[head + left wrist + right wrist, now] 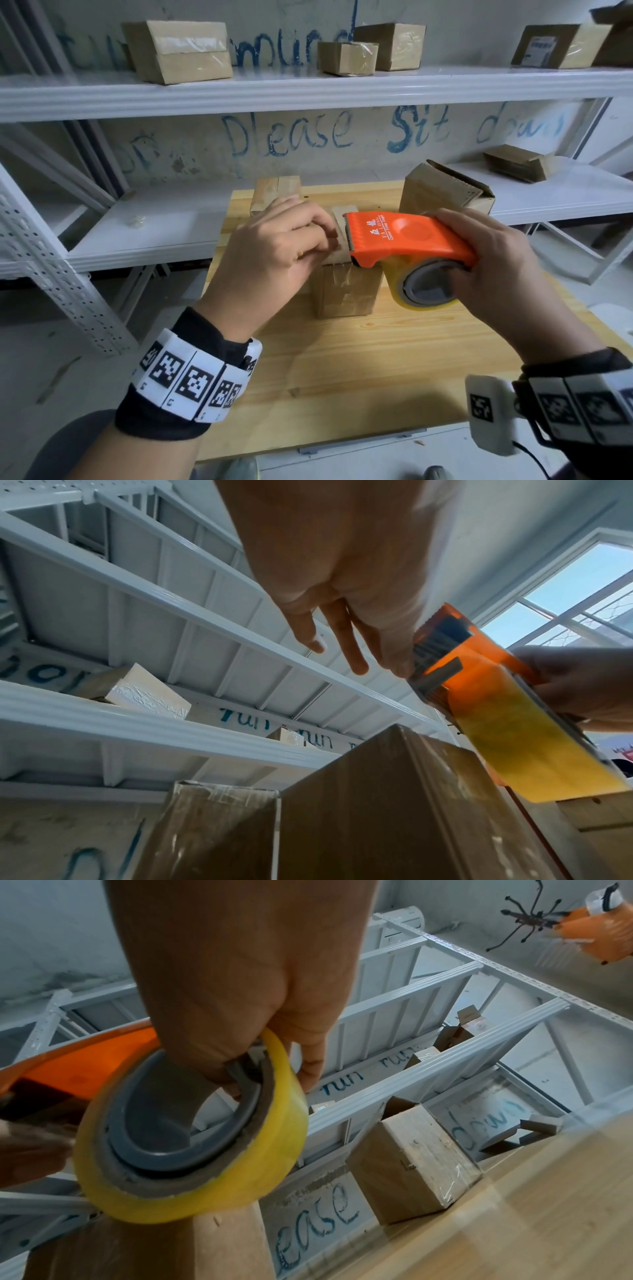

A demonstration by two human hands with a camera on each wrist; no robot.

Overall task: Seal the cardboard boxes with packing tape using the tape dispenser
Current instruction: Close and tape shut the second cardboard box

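A small cardboard box (346, 291) stands in the middle of the wooden table (359, 370), with clear tape down its front. My right hand (452, 253) grips the orange tape dispenser (407, 236), fingers hooked into the grey core of its yellow tape roll (397, 284). The dispenser's toothed front lies over the box top. My left hand (334, 241) hovers over the box, thumb and forefinger pinching at the tape end by the blade. In the left wrist view the fingertips (397, 666) meet the dispenser's front (455, 653) above the box (394, 804). The right wrist view shows my right hand (260, 1069) in the roll (212, 1191).
A second cardboard box (445, 192) with raised flaps stands at the table's back right, and a wooden block (274, 192) at the back left. White metal shelves (308, 89) behind hold several taped boxes. Flattened cardboard (517, 164) lies on the lower right shelf.
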